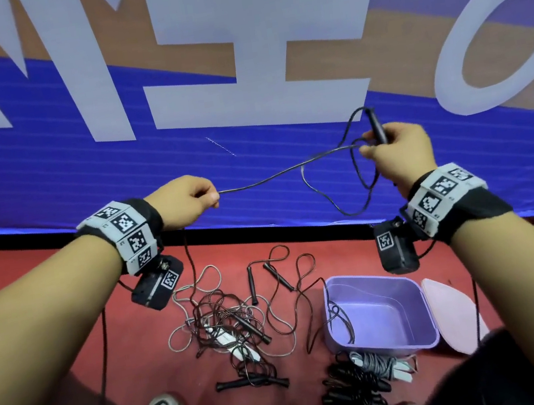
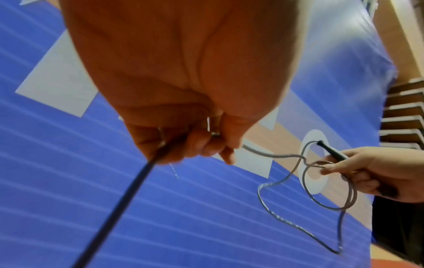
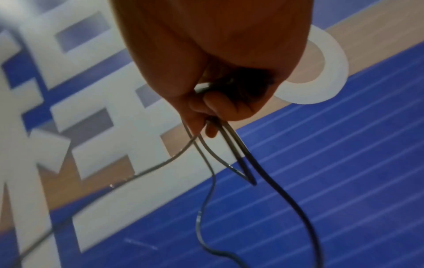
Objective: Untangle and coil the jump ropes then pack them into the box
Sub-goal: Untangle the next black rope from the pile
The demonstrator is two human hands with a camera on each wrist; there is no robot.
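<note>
In the head view, our right hand (image 1: 396, 151) gripped a black handle (image 1: 377, 125) upright together with hanging loops of the black jump rope (image 1: 289, 173). Our left hand (image 1: 185, 199), to the left, had its fingers closed round the same cord, which ran slack between the hands and dropped from the left fist toward the tangled ropes (image 1: 232, 325) on the red floor (image 1: 61, 274). The purple box (image 1: 379, 314) stood right of the tangle, with one loose cord hanging over its left wall. Its lid (image 1: 448, 314) leaned at its right side. Coiled ropes (image 1: 364, 378) lay on the floor just near of the box.

In the left wrist view, the left hand (image 2: 183, 108) clenched the cord, which left the fist on both sides. The loops (image 2: 321, 190) hung from the right hand (image 2: 367, 172).

In the right wrist view, the right hand (image 3: 218, 72) pinched several cord strands (image 3: 229, 154) below the handle; how many loops it held could not be determined.

We judged the step to be coiling. To do it well, we would feed equal lengths with the left hand, lay each loop flat beside the last under the right thumb, and keep the trailing cord free of the tangle.
</note>
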